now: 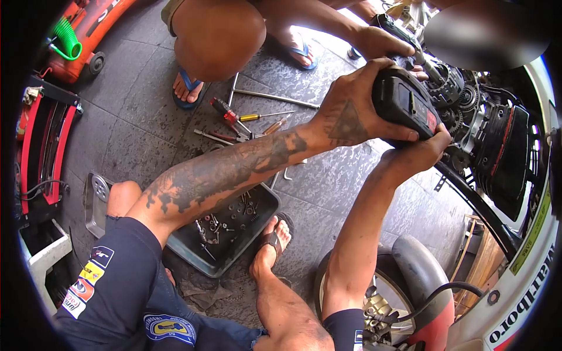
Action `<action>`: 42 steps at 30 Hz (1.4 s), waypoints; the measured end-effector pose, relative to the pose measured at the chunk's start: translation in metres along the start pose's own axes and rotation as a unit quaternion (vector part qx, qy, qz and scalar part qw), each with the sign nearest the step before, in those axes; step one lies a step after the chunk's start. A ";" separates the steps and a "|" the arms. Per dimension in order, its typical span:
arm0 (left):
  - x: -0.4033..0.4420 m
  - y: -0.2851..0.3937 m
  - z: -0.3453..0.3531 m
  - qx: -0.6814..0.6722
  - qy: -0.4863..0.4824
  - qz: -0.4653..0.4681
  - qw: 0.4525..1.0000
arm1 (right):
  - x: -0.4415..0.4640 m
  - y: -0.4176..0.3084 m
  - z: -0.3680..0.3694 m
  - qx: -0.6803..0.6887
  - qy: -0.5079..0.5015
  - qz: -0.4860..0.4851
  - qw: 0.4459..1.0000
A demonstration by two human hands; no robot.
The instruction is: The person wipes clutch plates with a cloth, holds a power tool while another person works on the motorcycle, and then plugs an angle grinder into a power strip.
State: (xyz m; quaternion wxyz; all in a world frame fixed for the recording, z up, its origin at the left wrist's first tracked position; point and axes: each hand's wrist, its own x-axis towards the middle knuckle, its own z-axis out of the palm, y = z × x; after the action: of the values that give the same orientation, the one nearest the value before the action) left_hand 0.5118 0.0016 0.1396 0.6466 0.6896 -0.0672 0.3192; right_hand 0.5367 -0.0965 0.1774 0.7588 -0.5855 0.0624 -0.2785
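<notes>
My left hand (pixel 350 111) is wrapped round the black battery end of a power tool (pixel 401 105). From the other side, my right hand (pixel 418 153) grips the same end. The front of the tool is partly hidden; it points toward the exposed gears of a motorcycle engine (pixel 462 108). Just beyond my left hand, a co-worker's hand (pixel 383 44) is close to the tool and a second black tool (pixel 398 29) by the engine.
Screwdrivers (pixel 225 111) and other hand tools lie on the tiled floor (pixel 140 88). Below my left arm is a grey tray (pixel 216 266) of small parts. A wheel (pixel 383 263) lies at the lower right, a red tool box (pixel 55 140) stands left, and a co-worker's knee (pixel 219 35) is ahead.
</notes>
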 end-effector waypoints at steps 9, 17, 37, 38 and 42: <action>0.012 -0.007 -0.013 -0.006 -0.018 -0.006 1.000 | 0.003 -0.003 0.010 -0.026 -0.012 -0.019 0.999; 0.010 -0.002 -0.012 -0.014 -0.022 -0.021 0.999 | 0.004 0.003 0.007 -0.033 0.013 -0.034 0.999; 0.013 -0.010 -0.015 -0.035 -0.040 -0.005 0.999 | 0.002 0.004 0.011 -0.007 0.007 -0.025 1.000; 0.012 -0.009 -0.015 -0.034 -0.042 -0.010 0.998 | 0.003 0.004 0.009 -0.004 -0.004 -0.023 1.000; 0.013 -0.010 -0.014 -0.032 -0.037 -0.004 0.999 | 0.006 0.007 0.008 -0.015 0.005 -0.029 0.999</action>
State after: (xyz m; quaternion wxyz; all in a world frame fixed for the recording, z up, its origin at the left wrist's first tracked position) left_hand 0.5216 0.0206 0.1372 0.6669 0.6798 -0.0984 0.2888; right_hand 0.5476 -0.0918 0.1752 0.7414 -0.5969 0.0533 -0.3018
